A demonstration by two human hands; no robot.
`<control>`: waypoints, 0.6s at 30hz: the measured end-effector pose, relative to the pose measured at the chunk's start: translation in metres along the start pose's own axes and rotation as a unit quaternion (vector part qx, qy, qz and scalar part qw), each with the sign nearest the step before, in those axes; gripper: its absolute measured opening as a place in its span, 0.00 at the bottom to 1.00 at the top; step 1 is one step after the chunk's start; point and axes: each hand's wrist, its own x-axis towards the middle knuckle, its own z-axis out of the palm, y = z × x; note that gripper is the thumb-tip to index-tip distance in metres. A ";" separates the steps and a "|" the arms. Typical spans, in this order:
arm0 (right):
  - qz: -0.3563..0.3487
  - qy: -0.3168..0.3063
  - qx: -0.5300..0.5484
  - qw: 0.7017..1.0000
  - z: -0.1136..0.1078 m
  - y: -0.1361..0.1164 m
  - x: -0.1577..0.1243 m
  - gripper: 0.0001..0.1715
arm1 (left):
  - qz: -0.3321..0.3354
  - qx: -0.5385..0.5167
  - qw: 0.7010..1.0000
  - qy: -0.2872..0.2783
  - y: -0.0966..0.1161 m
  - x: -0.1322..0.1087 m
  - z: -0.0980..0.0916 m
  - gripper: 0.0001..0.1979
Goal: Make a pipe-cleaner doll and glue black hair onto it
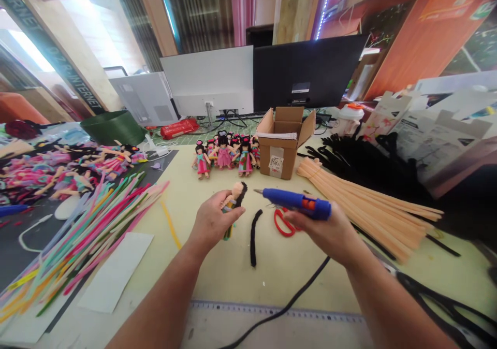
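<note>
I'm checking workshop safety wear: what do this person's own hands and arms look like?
The left hand and right hand are gloveless, with no ring or watch visible. No sleeve shows on the left forearm or right forearm.

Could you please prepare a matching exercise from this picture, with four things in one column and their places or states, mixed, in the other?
1. hot glue gun
2. short black pipe cleaner
3. cardboard box
4. peach pipe cleaners

A. flaps open, beside the dolls
B. lying between the two hands
C. fanned out on the right
D. held in the right hand

Pairs: 1-D, 2-B, 3-A, 4-C
</note>
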 end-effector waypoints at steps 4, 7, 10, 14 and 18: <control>0.065 0.028 0.050 0.996 -0.014 0.022 0.018 0.21 | -0.060 -0.163 0.984 -0.050 -0.006 0.004 0.002 0.23; 0.123 0.067 0.040 0.989 -0.018 0.040 0.028 0.21 | -0.099 -0.301 0.944 -0.094 -0.007 0.004 0.004 0.25; 0.161 0.082 0.002 0.984 -0.016 0.057 0.031 0.19 | -0.114 -0.376 0.913 -0.113 -0.007 0.003 0.006 0.24; 0.158 0.064 -0.029 0.985 -0.010 0.073 0.033 0.20 | -0.123 -0.401 0.902 -0.105 -0.005 0.006 0.005 0.23; 0.152 0.029 -0.038 0.987 -0.008 0.079 0.036 0.24 | -0.119 -0.449 0.882 -0.087 0.001 0.011 -0.007 0.20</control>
